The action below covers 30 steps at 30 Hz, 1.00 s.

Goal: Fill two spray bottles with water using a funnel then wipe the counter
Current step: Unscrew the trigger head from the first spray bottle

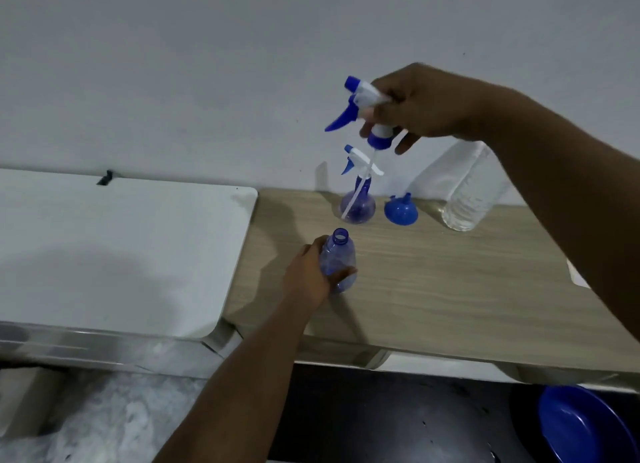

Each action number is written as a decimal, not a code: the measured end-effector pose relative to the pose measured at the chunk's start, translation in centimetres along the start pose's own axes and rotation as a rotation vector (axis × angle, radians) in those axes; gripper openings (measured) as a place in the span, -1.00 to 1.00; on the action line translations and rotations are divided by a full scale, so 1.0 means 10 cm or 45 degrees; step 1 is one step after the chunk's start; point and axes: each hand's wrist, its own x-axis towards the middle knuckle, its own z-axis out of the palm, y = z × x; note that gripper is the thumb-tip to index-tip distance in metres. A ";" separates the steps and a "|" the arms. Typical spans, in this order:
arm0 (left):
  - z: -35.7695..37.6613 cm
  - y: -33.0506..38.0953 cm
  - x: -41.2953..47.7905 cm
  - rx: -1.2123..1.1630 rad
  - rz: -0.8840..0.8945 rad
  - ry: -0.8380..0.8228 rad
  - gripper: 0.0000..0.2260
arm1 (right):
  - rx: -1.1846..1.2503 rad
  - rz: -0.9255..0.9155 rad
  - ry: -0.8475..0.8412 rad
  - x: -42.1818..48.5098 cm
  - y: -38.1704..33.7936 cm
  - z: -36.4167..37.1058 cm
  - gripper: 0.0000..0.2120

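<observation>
Left hand (306,272) is wrapped round the belly of the uncapped spray bottle (341,254), fingers curled, pinning it upright on the wood counter (450,289), likely to steady it for the funnel. Right hand (419,106) pinches the trigger head (363,99) at its collar, held high so the dip tube (358,185) hangs free. The tube crosses in front of the second spray bottle (363,208), which has its head on.

Blue funnel (401,211) sits mouth-down just beside that bottle. Clear water bottle (467,199) is next along by the wall, partly behind the right forearm.

Room: there's open counter right of the held bottle to park the head. The counter's left edge is near the left hand and butts a white worktop (121,254). The front edge drops off, with a blue basin (581,428) below.
</observation>
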 end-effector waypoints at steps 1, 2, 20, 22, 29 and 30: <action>-0.01 0.02 -0.01 -0.026 -0.016 -0.022 -0.27 | -0.054 -0.013 0.065 -0.01 0.04 -0.02 -0.81; 0.01 0.00 0.00 -0.083 -0.006 -0.021 -0.29 | -0.142 -0.033 0.132 -0.01 0.12 0.03 -0.83; 0.05 -0.08 0.01 -0.065 0.065 0.034 -0.29 | -0.380 0.138 0.162 -0.35 1.97 2.30 -0.57; 0.06 -0.10 0.03 -0.038 0.060 0.028 -0.28 | -0.485 0.132 0.077 -0.42 2.06 2.37 -0.54; 0.06 -0.10 0.09 -0.010 0.033 0.016 -0.27 | -0.660 0.098 0.081 -0.49 2.07 2.33 -0.47; 0.05 -0.10 0.11 -0.024 0.047 0.020 -0.29 | -0.673 0.111 0.185 -0.43 2.07 2.27 -0.48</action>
